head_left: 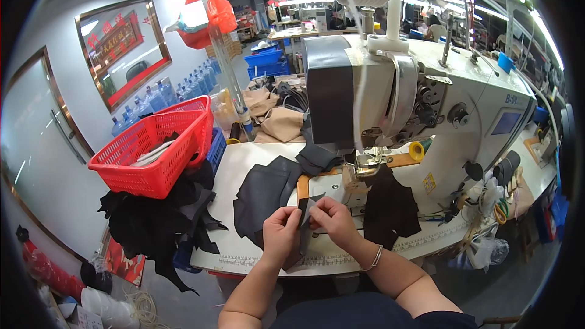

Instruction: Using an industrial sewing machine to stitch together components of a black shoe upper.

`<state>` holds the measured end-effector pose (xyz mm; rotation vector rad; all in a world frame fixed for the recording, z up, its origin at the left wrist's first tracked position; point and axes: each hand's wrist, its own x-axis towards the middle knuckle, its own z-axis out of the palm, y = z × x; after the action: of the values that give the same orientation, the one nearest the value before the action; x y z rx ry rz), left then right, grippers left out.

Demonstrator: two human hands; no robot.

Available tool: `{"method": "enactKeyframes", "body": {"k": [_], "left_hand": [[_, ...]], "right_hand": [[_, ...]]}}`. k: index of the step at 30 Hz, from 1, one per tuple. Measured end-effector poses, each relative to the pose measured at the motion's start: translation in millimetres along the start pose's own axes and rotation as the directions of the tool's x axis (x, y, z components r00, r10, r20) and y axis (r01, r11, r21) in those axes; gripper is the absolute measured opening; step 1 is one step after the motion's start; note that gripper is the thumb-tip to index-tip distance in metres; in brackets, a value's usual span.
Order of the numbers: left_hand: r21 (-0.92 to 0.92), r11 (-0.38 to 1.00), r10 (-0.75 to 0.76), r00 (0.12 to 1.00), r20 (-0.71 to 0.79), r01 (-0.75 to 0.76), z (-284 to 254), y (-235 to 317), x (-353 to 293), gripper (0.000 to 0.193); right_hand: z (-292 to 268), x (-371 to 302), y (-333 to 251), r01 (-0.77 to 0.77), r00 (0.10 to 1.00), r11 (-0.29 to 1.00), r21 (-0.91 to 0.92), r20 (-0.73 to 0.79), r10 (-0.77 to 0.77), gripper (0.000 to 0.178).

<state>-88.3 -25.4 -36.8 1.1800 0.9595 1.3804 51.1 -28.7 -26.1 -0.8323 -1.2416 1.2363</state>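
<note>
At lower centre, the left hand (281,231) and right hand (332,218) both pinch a small dark leather piece (303,212). The sewing machine (414,94) stands just above them, a red basket (152,146) at left.

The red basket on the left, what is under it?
The red basket sits on a heap of black fabric pieces that spills over the table edge. Whatever supports the heap underneath is covered.

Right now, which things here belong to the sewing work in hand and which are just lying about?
In use:
left hand
right hand
small dark piece pinched between both hands
sewing machine
dark cut pieces on the table

Lying about:
red basket
black scrap heap
tan fabric pile
</note>
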Motion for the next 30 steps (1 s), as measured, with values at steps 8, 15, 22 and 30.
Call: {"method": "enactKeyframes", "body": {"k": [8,15,22,30], "left_hand": [[-0.088,0.996,0.002,0.983,-0.183,-0.018,-5,-2,10,0.011],[-0.279,0.934,0.153,0.955,-0.252,-0.224,-52,1,53,0.007],[-0.219,0.940,0.205,0.946,-0.252,-0.262,-40,15,67,0.012],[-0.205,0.917,0.336,0.940,-0.065,-0.342,-16,49,66,0.013]], "right_hand": [[-1,-6,-1,0.327,0.923,0.770,-0.549,0.008,-0.386,0.022],[-50,-45,-4,0.339,0.868,0.568,-0.750,0.017,-0.497,0.017],[-130,-153,-28,-0.126,0.865,0.460,-0.879,-0.324,-0.383,0.009],[-254,-307,-64,-0.838,0.491,-0.211,-0.503,-0.864,0.110,0.016]]}}
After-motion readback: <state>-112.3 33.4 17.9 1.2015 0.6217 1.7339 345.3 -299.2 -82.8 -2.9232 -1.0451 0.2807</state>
